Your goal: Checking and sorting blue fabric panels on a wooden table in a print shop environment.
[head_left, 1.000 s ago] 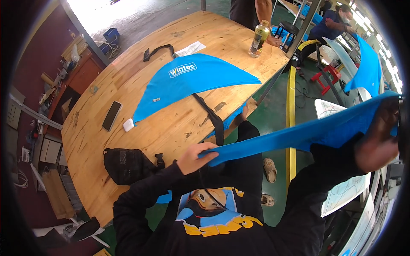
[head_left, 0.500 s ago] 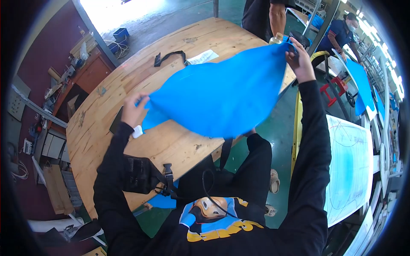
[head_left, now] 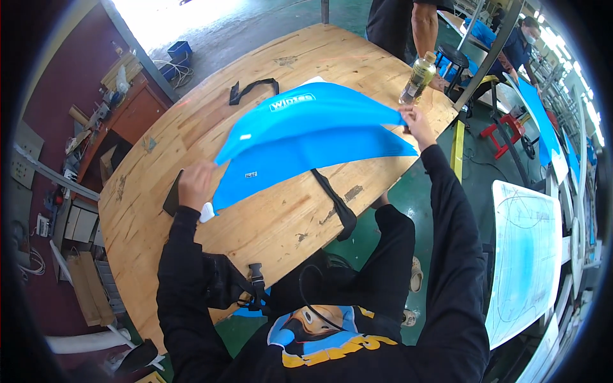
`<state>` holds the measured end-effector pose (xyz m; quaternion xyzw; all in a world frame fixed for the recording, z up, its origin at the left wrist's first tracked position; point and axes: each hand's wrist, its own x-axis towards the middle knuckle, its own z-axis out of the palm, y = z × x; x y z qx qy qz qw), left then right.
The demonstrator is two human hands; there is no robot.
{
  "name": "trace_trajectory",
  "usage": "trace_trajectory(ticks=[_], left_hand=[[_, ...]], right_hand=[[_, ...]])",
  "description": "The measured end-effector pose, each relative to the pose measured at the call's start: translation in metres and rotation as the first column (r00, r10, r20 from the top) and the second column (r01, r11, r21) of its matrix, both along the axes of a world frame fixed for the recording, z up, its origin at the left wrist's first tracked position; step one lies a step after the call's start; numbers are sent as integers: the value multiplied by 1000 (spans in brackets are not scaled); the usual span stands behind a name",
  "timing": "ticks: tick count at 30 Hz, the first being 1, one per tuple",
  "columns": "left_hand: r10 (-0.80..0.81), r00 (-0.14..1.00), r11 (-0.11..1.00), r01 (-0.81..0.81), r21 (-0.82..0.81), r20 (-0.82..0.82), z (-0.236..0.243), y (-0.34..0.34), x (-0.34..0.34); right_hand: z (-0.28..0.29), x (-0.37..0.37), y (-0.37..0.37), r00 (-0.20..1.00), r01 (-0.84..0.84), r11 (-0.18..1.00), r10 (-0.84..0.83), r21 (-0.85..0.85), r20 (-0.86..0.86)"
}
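A thin blue sheet (head_left: 313,110), curved along its far side with white lettering, is stretched between my hands over the wooden table. My left hand (head_left: 196,184) pinches its left corner. At the other end, my right hand (head_left: 418,129) grips the right corner, fingers closed. Under the raised sheet lies another blue piece (head_left: 281,167), flat on the table with a small printed mark. Beside my left hand are a small white rounded item (head_left: 206,212) and a dark flat object (head_left: 174,193), partly hidden by the hand.
On the wooden table (head_left: 153,249) lie a black strap (head_left: 254,89), a second black strap (head_left: 333,201) over the near edge, and a black buckled bag (head_left: 223,281). A bottle (head_left: 418,80) stands far right, near another person's arm (head_left: 424,29). A white board (head_left: 525,255) stands right.
The sheet has come down and turned, showing its lettered face and the blue piece beneath. My right hand has moved lower and left; the bottle and near strap are now uncovered.
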<state>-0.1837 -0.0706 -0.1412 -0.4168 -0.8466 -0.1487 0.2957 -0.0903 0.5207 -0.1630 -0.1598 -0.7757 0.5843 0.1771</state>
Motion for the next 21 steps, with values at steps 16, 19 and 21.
trace_trajectory(ticks=[16,19,21], left_hand=[[111,955,992,-92,-82,275,-13,7,-9],[120,965,988,-139,66,232,9,12,-26],[116,986,980,-133,147,117,39,21,-16]], right_hand=[[-24,-33,-6,993,23,998,-17,52,-118],[12,-53,-13,975,48,994,-68,-100,-210],[37,-44,-18,964,64,991,-92,-117,-251]])
